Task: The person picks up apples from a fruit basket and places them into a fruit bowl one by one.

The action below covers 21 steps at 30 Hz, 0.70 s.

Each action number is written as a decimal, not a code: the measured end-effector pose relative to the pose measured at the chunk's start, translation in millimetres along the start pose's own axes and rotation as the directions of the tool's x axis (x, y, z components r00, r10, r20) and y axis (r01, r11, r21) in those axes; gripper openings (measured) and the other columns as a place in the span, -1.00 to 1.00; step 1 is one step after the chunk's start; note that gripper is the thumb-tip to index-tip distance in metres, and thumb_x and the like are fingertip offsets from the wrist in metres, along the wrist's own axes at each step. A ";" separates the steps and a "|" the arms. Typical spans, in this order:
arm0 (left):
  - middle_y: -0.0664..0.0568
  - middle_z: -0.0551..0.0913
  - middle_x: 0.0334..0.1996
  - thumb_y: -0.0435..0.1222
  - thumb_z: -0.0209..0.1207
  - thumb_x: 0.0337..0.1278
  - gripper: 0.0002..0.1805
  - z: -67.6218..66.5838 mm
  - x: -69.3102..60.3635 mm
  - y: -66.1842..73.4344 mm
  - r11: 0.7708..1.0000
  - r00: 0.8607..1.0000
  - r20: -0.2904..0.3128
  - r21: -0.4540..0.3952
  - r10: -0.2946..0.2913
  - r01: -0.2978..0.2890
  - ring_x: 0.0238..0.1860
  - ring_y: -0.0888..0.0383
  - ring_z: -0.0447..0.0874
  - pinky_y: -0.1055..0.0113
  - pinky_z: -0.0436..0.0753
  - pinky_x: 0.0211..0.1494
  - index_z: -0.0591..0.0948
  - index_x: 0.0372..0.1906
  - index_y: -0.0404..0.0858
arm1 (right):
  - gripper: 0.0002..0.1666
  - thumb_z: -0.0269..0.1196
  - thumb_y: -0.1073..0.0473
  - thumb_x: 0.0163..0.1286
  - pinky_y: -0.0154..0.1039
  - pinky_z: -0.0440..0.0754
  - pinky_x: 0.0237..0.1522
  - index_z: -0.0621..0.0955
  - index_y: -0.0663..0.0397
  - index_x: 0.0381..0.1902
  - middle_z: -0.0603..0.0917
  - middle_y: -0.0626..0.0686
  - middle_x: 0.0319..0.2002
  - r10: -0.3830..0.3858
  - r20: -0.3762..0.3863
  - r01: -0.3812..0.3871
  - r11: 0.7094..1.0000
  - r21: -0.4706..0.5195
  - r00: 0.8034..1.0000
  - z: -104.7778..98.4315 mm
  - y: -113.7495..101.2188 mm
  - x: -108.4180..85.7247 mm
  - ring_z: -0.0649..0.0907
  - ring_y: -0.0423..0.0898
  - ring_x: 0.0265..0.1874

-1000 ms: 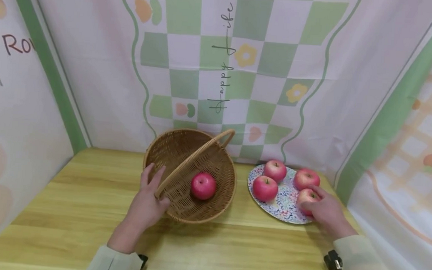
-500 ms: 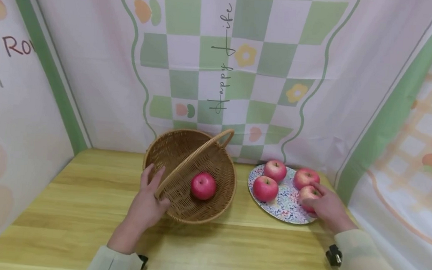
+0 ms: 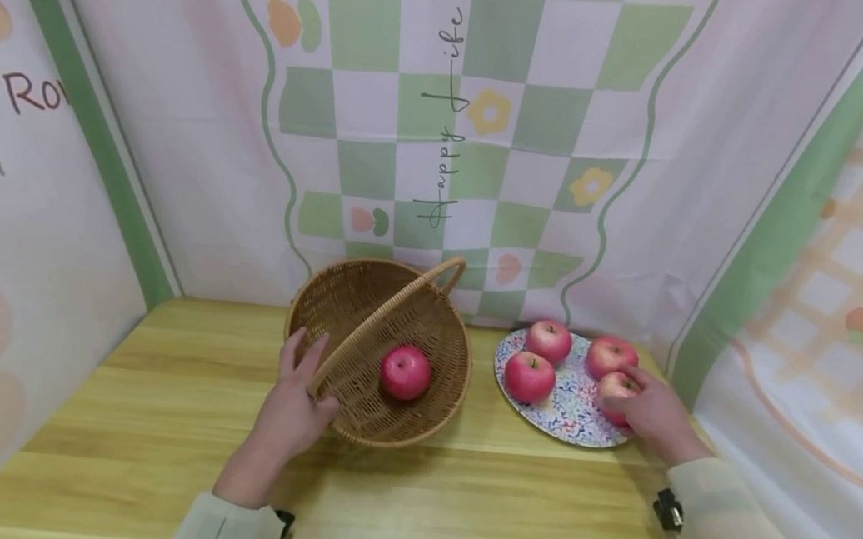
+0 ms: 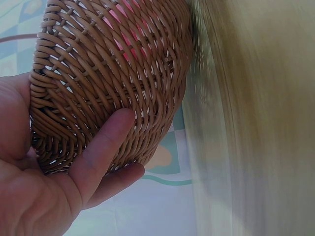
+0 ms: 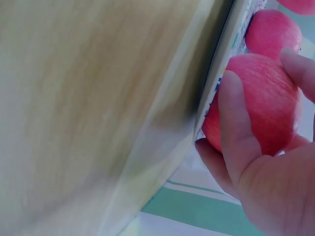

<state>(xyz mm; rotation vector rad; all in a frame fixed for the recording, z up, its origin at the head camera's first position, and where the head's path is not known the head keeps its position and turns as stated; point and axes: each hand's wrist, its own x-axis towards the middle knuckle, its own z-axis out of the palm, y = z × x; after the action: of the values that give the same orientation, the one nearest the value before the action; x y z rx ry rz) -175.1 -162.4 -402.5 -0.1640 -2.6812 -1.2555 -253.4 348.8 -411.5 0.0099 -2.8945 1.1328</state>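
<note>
A round wicker basket (image 3: 358,294) with an arched handle (image 3: 391,309) stands tilted toward me, one red apple (image 3: 405,373) inside it. My left hand (image 3: 292,410) grips its near left rim beside the handle's base; in the left wrist view the fingers (image 4: 101,152) lie against the outer weave. On the right is a patterned plate (image 3: 571,417) bearing several apples. My right hand (image 3: 661,419) holds the nearest right one, a red apple (image 5: 263,105), which still rests on the plate, thumb and fingers around it. Part of that apple is hidden by the hand.
Two apples sit on the plate's left half, the front one (image 3: 529,377) nearest the basket. Another apple (image 3: 611,357) is just behind the held one. The wooden table (image 3: 415,502) meets a printed cloth wall (image 3: 439,161) at the back, with cloth on both sides.
My right hand and the apple in it have shifted slightly to the right on the plate. The left hand and the basket stay in place.
</note>
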 end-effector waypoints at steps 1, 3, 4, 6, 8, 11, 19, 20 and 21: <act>-0.03 -0.32 0.57 -0.48 0.21 0.05 0.02 -0.1 -0.2 0.3 1.000 1.000 0.000 -0.002 0.000 0.000 -0.64 0.18 0.38 0.35 0.49 -0.59 0.02 0.61 -0.09 | 0.02 0.41 0.10 0.21 -0.19 0.58 -0.22 0.20 0.41 0.47 0.48 0.47 0.10 -0.005 0.002 0.005 1.000 -0.017 1.000 -0.5 -0.5 0.0 0.55 0.22 -0.07; -0.04 -0.32 0.57 -0.48 0.21 0.05 0.01 -0.4 -0.4 1.1 1.000 1.000 -0.002 -0.002 0.002 -0.002 -0.64 0.19 0.37 0.36 0.48 -0.59 0.02 0.61 -0.09 | 0.01 0.41 0.08 0.22 -0.16 0.56 -0.18 0.22 0.41 0.47 0.49 0.45 0.08 -0.011 0.010 0.011 0.999 -0.032 1.000 -1.0 -1.6 -0.1 0.53 0.24 -0.05; -0.04 -0.31 0.57 -0.48 0.21 0.05 0.01 -0.6 -0.4 1.5 1.000 1.000 -0.002 -0.002 0.002 -0.002 -0.64 0.19 0.37 0.36 0.48 -0.59 0.03 0.61 -0.09 | 0.00 0.41 0.08 0.22 -0.16 0.55 -0.17 0.22 0.41 0.47 0.50 0.45 0.08 -0.013 0.012 0.014 0.999 -0.037 1.000 -1.3 -2.0 -0.2 0.53 0.25 -0.05; -0.04 -0.31 0.57 -0.48 0.21 0.06 0.01 -0.9 -0.7 2.0 1.000 1.000 -0.001 -0.001 0.002 -0.002 -0.65 0.19 0.36 0.36 0.47 -0.59 0.03 0.61 -0.09 | 0.02 0.41 0.08 0.22 -0.16 0.57 -0.18 0.20 0.40 0.48 0.49 0.47 0.09 -0.014 0.025 0.014 1.000 -0.018 1.000 -1.9 -3.1 -0.9 0.53 0.25 -0.04; -0.05 -0.32 0.57 -0.48 0.21 0.06 0.01 -1.2 -0.7 2.2 1.000 1.000 0.000 0.001 0.003 -0.003 -0.65 0.19 0.36 0.36 0.47 -0.60 0.02 0.61 -0.10 | 0.07 0.42 0.08 0.23 -0.20 0.59 -0.19 0.14 0.39 0.50 0.46 0.49 0.12 -0.004 0.044 0.003 1.000 0.014 0.999 -3.1 -3.9 -1.8 0.52 0.24 -0.02; -0.05 -0.32 0.57 -0.49 0.21 0.06 0.01 -1.4 -0.8 2.0 1.000 1.000 0.001 0.003 0.005 -0.005 -0.65 0.20 0.35 0.36 0.47 -0.60 0.02 0.61 -0.10 | 0.14 0.43 0.10 0.23 -0.23 0.62 -0.19 0.04 0.35 0.54 0.38 0.53 0.19 0.023 0.078 -0.030 0.995 0.094 0.997 -5.5 -6.4 -3.4 0.49 0.25 0.05; -0.04 -0.32 0.57 -0.49 0.20 0.07 0.00 -0.9 -0.8 1.7 1.000 1.000 0.001 -0.005 0.007 -0.007 -0.67 0.21 0.33 0.36 0.45 -0.62 0.02 0.61 -0.08 | 0.37 0.43 0.01 0.24 0.05 0.64 -0.06 -0.29 0.31 0.55 0.04 0.68 0.34 0.119 0.138 -0.136 0.983 0.127 0.983 -20.2 -17.7 -8.4 0.33 0.51 0.21; -0.04 -0.32 0.57 -0.49 0.20 0.08 0.00 -1.0 -0.9 1.8 1.000 1.000 0.002 -0.008 0.006 -0.006 -0.67 0.21 0.33 0.36 0.45 -0.62 0.02 0.61 -0.08 | 0.38 0.42 -0.01 0.25 0.08 0.64 -0.05 -0.33 0.30 0.54 -0.01 0.69 0.35 0.126 0.140 -0.145 0.981 0.132 0.982 -22.4 -19.8 -8.9 0.31 0.53 0.22; -0.04 -0.32 0.57 -0.49 0.20 0.08 0.00 -1.1 -1.0 2.0 1.000 1.000 0.003 -0.010 0.005 -0.005 -0.67 0.20 0.33 0.36 0.46 -0.62 0.02 0.61 -0.08 | 0.39 0.41 -0.04 0.27 0.10 0.63 -0.05 -0.36 0.31 0.53 -0.06 0.69 0.35 0.131 0.140 -0.150 0.979 0.135 0.982 -24.4 -22.1 -9.6 0.30 0.55 0.23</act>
<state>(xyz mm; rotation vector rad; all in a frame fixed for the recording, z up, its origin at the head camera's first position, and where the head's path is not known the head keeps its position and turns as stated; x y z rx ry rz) -173.7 -161.9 -400.6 -0.1745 -2.6761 -1.2683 -242.8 349.1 -378.9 -0.1236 -2.9585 1.4157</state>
